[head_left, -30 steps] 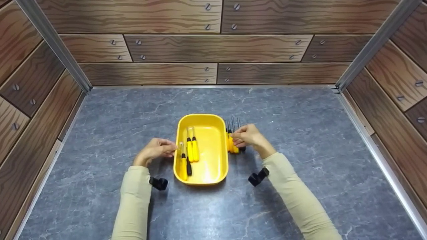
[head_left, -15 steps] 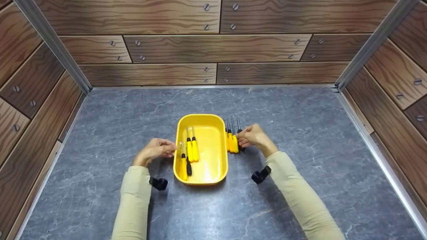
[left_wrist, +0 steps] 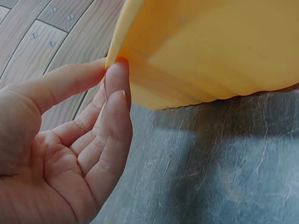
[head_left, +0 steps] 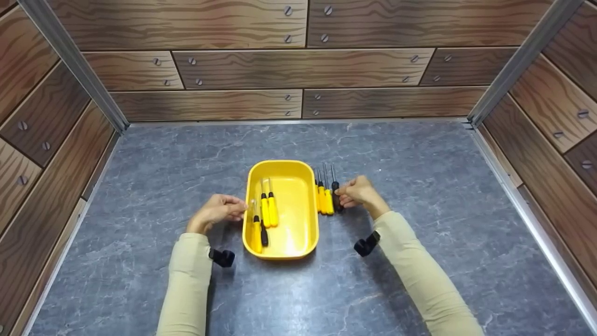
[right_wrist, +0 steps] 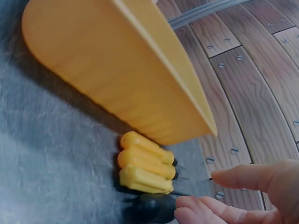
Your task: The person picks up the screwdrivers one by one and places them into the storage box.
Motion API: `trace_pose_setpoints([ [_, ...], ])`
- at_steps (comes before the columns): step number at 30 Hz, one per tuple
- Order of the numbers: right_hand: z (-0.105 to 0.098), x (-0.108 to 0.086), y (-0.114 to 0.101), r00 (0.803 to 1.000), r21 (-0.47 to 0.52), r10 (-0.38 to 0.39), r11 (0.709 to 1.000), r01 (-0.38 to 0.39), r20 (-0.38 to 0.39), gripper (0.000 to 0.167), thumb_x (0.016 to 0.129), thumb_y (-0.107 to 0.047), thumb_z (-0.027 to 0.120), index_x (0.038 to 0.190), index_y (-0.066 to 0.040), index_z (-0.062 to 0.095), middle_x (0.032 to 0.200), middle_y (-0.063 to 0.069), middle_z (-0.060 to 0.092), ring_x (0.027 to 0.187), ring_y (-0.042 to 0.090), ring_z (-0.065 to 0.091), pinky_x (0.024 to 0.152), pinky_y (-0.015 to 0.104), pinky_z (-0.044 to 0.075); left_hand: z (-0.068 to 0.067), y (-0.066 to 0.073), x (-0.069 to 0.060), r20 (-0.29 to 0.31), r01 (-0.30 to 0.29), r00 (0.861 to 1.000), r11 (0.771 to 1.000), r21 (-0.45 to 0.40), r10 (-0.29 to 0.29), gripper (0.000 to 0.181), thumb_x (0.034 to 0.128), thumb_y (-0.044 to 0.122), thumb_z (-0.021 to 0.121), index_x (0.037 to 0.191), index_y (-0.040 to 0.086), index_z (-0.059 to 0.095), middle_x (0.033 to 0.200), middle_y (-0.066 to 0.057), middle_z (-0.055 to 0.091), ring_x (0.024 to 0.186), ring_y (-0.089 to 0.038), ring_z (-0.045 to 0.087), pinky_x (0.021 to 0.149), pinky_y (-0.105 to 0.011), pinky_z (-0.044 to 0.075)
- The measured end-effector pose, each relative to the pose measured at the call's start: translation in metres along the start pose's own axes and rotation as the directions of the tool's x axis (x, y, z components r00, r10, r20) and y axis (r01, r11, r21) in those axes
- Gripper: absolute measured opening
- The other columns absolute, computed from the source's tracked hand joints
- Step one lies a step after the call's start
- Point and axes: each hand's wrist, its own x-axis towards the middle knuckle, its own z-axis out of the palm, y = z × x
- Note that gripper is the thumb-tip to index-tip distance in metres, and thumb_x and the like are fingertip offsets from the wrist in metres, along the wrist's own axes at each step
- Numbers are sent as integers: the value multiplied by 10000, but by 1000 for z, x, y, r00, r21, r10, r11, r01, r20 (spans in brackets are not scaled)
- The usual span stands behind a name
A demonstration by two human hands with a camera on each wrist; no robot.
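Yellow from rim to floor, the tray (head_left: 296, 205) stands on the bench (head_left: 419, 186) in the head view, with four screwdrivers (head_left: 273, 212) inside; the right hand (head_left: 359, 190) has shifted off the yellow-handled drivers (head_left: 329, 201) lined up beside it to the black screwdriver (head_left: 335, 186) at the row's outer end, so attention seems to have passed to that one. Left wrist view: the left hand (left_wrist: 70, 154) pinches the tray's rim, probably steadying it. Right wrist view: relaxed fingers touch the black handle, the thumb standing apart, apparently without a grip.
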Motion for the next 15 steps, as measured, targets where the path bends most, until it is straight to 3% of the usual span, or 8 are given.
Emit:
trace_pose_setpoints([
  [8, -2, 6, 7, 998, -32, 53, 998, -55, -36, 99, 849, -45, 675, 864, -1, 589, 578, 10, 624, 462, 64, 598, 531, 214, 586, 2, 0, 0, 2, 22, 1000, 1000, -7, -22, 345, 907, 104, 633, 1144, -145, 596, 701, 65, 663, 664, -43, 635, 685, -186, 588],
  [15, -1, 11, 9, 994, -62, 64, 996, -70, -93, 108, 826, -38, 700, 837, -13, 596, 571, -2, 602, 444, 51, 576, 505, 196, 572, 1, 0, 0, 0, 16, 1000, 1000, -8, -16, 342, 913, 99, 625, 1146, -149, 594, 706, 64, 670, 669, -42, 640, 696, -196, 592],
])
